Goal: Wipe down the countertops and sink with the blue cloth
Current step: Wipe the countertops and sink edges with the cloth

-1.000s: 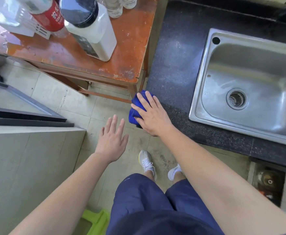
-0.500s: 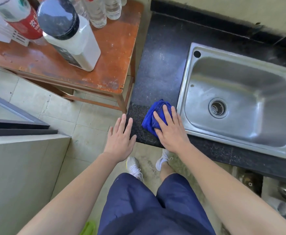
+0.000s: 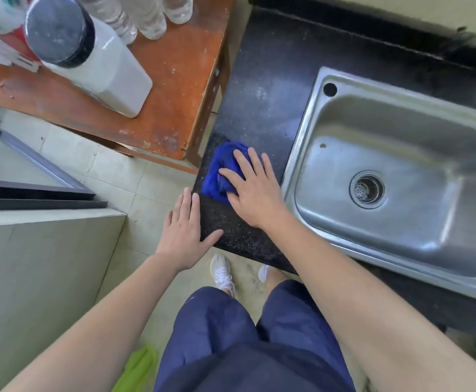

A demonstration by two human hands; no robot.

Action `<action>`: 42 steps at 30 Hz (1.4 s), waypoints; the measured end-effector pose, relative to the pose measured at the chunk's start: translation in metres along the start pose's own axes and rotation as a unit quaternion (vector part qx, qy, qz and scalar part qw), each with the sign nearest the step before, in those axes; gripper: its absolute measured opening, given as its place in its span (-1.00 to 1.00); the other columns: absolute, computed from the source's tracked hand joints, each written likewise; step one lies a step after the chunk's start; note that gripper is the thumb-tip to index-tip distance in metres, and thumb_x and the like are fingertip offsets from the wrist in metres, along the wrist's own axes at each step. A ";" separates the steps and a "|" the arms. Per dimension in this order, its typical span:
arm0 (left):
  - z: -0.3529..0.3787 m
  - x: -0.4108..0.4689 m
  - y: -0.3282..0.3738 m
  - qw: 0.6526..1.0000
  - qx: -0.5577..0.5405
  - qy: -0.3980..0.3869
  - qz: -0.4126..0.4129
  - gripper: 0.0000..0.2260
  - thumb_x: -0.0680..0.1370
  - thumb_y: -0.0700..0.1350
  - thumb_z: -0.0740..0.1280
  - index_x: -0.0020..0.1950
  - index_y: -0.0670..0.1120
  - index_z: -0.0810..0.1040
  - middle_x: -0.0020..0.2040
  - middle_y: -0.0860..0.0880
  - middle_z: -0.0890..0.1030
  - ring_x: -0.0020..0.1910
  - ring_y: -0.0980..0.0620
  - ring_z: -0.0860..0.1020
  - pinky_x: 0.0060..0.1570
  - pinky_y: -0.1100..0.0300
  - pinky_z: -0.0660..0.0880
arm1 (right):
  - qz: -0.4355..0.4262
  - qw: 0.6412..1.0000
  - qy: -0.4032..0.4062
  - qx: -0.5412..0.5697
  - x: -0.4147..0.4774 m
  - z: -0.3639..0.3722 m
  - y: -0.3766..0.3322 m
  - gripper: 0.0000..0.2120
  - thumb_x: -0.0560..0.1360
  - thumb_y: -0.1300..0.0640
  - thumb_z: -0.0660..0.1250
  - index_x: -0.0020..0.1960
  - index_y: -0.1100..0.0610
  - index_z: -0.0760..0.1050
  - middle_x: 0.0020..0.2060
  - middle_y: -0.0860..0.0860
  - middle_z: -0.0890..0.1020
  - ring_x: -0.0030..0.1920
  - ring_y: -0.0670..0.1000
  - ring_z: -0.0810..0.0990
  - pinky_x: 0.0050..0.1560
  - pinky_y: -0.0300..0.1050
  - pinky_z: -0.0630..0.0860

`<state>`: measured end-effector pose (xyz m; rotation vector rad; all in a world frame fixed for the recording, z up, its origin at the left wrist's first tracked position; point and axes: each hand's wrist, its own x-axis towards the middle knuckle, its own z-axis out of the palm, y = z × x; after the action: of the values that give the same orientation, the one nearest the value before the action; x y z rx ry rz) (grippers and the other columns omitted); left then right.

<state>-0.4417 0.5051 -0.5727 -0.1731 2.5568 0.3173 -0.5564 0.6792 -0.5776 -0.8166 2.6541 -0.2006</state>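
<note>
Blue cloth (image 3: 222, 168) farther back on countertop (image 3: 262, 80)

Bunched blue cloth (image 3: 220, 172) lies on black countertop (image 3: 262, 114) beside steel sink (image 3: 400, 117).

Behind the crumpled blue cloth (image 3: 222, 165), the black speckled stone countertop (image 3: 262, 94) shows as a bare lane running back to its raised dark rear lip. The rim of the stainless steel sink (image 3: 417, 142) bounds that lane on the right. The worn orange-brown wooden table (image 3: 180, 80) stands just beside it on the left, perhaps touching, though the seam is blurred. The right hand (image 3: 255, 196), flat on the cloth, fills the lane's front, and the left hand (image 3: 184, 236) overlaps the near left edge.
</note>
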 end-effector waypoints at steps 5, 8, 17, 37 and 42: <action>-0.014 0.033 0.024 0.999 -0.047 0.018 -0.014 0.11 0.40 0.47 0.24 0.59 -0.25 -0.18 0.60 -0.23 -0.16 0.60 -0.17 -0.08 0.51 -0.12 0.08 | 0.028 0.999 -0.014 -0.021 -0.075 0.006 0.052 -0.46 0.53 -0.18 0.07 0.45 -0.07 0.41 0.57 0.10 0.24 0.58 0.25 0.10 0.54 0.24 -0.03; -0.009 0.044 0.026 0.998 -0.055 0.033 -0.011 0.19 0.31 0.57 0.16 0.59 -0.25 -0.19 0.60 -0.24 -0.16 0.59 -0.17 -0.10 0.49 -0.13 0.08 | 0.034 0.999 -0.026 -0.020 -0.053 0.007 0.045 -0.42 0.55 -0.19 0.04 0.53 -0.07 0.31 0.60 0.09 0.13 0.61 0.22 -0.01 0.56 0.19 -0.13; 0.011 0.052 0.016 0.996 -0.083 0.045 0.001 0.17 0.32 0.59 0.08 0.58 -0.17 -0.30 0.60 -0.14 -0.28 0.59 -0.07 -0.24 0.51 -0.16 -0.10 | 0.048 0.999 0.022 -0.007 0.095 -0.010 0.013 -0.40 0.62 -0.23 0.00 0.62 -0.11 0.03 0.63 0.12 -0.08 0.60 0.25 -0.17 0.58 0.20 -0.16; -0.025 0.092 0.050 0.998 -0.046 0.032 0.005 0.37 0.13 0.68 0.13 0.54 -0.17 -0.41 0.54 -0.11 -0.46 0.52 -0.08 -0.43 0.50 -0.30 -0.13 | 0.090 0.995 0.028 -0.022 0.002 -0.002 0.072 -0.33 0.59 -0.26 0.07 0.60 0.04 0.17 0.62 0.11 0.03 0.61 0.19 -0.10 0.59 0.18 -0.06; -0.024 0.093 0.050 0.999 -0.030 0.027 -0.003 0.36 0.14 0.69 0.08 0.54 -0.21 -0.40 0.53 -0.14 -0.47 0.52 -0.10 -0.44 0.50 -0.29 -0.14 | 0.094 0.994 0.050 -0.010 0.060 -0.014 0.075 -0.34 0.60 -0.30 0.07 0.62 -0.03 0.11 0.62 0.12 0.01 0.61 0.21 -0.11 0.58 0.16 -0.08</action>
<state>-0.5416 0.5412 -0.5940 -0.2138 2.6010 0.3931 -0.6466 0.7067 -0.6000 -0.5712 2.8107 -0.1704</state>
